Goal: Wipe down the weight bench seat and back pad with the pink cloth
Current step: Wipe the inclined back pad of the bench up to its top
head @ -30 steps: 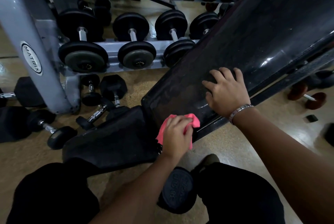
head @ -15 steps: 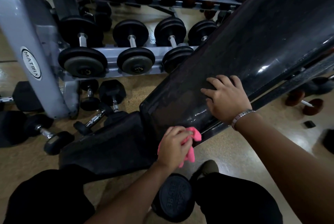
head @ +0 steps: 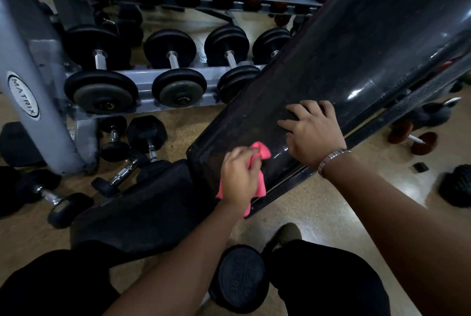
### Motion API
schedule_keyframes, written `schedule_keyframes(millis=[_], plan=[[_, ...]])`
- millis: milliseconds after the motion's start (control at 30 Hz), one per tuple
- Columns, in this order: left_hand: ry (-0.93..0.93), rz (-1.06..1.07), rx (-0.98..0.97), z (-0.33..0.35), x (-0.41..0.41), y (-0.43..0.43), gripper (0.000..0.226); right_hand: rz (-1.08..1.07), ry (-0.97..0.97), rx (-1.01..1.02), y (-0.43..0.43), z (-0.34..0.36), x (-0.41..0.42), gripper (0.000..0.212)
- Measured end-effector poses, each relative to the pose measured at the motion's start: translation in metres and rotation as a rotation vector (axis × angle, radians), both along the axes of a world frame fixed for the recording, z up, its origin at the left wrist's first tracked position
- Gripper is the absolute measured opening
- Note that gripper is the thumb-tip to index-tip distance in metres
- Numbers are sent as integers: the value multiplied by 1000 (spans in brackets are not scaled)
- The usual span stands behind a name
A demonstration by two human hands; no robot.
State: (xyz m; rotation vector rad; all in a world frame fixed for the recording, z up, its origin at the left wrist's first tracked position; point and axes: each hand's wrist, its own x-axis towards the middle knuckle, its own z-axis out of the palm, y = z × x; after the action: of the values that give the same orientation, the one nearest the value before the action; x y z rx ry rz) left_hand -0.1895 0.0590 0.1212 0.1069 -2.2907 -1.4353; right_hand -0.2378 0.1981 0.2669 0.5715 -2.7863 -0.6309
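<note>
Back pad (head: 339, 60) slanting from lower left up to upper right, left hand (head: 239, 178) clenched on pink cloth (head: 261, 153) at its lower end, right hand (head: 312, 132) flat, released, "MATRIX" on rack upright (head: 24, 96).

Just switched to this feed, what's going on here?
A person is wiping a weight bench. The left hand presses a pink cloth against the lower end of the tilted back pad, while the right hand rests flat on the pad just above. The seat lies below, untouched for now.
</note>
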Motion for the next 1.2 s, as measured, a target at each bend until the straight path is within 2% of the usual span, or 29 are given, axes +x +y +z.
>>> schedule_keyframes(millis=[67,167,300,400,500,600,667,800,933,1000,1100,1133,1200], plan=[[83,-76,-67,13,-1,11,19,-9,-17,1,-5,4,-1,38],[159,-222,-184,-15,14,-12,21,-10,-25,1,-7,8,-2,35],[-44,-15,-20,-14,0,-23,19,-33,-18,9,-8,5,0,34],[35,-3,5,19,-10,7,17,-35,-2,16,-10,4,-2,38],[110,-114,-64,5,3,6,19,-25,-8,17,-10,4,-3,35],[-6,52,-25,-19,-3,-25,21,-18,0,14,-7,1,-4,33],[-61,141,33,-10,-30,-28,21,-22,13,6,-5,-2,-3,33],[39,59,13,23,-52,0,21,-4,48,17,-9,-5,-4,32],[117,-52,-43,-12,-9,-12,21,20,44,22,-7,-2,-7,28],[105,9,-34,-21,-19,-25,20,33,43,15,-3,-4,-7,26],[-11,159,43,-3,-53,-23,18,44,45,2,-2,-8,-5,27],[-7,142,30,5,-55,-18,19,40,44,-3,-2,-8,-5,27],[95,-23,-69,2,-45,-20,21,37,48,-15,-2,-9,-5,28]])
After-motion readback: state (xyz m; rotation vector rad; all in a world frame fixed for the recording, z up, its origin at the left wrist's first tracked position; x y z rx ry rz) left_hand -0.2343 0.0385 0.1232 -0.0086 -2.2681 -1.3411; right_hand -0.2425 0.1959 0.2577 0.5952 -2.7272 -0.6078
